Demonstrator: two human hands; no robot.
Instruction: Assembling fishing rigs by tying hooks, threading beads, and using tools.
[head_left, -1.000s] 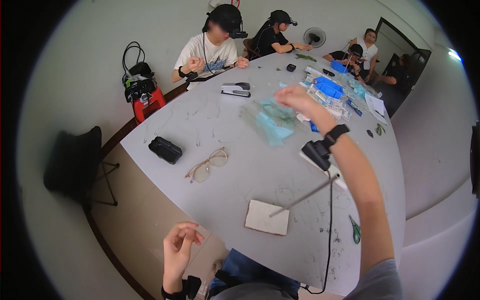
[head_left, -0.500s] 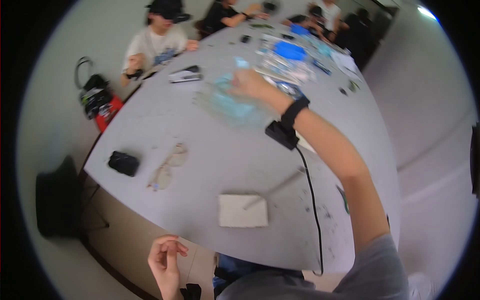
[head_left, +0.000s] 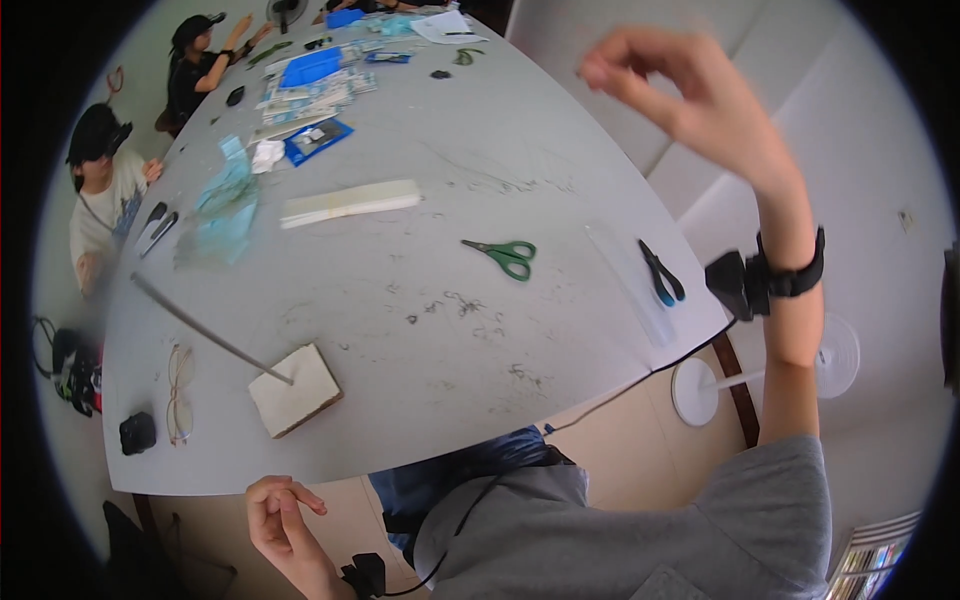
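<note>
A pale grey table (head_left: 450,140) carries green scissors (head_left: 510,260). Left of the scissors, nearer the wearer, lies a white-topped block (head_left: 300,402); right, black-and-blue pliers (head_left: 656,264); beyond, leftward, white strips (head_left: 350,203).

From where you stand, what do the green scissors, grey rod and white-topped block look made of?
Green scissors: probably smooth plastic handles, evenly coloured; slim dark blades, likely metal. Grey rod: perhaps metal; thin, straight, dull. White-topped block: unclear; matte top, brownish edge, maybe foam.
</note>
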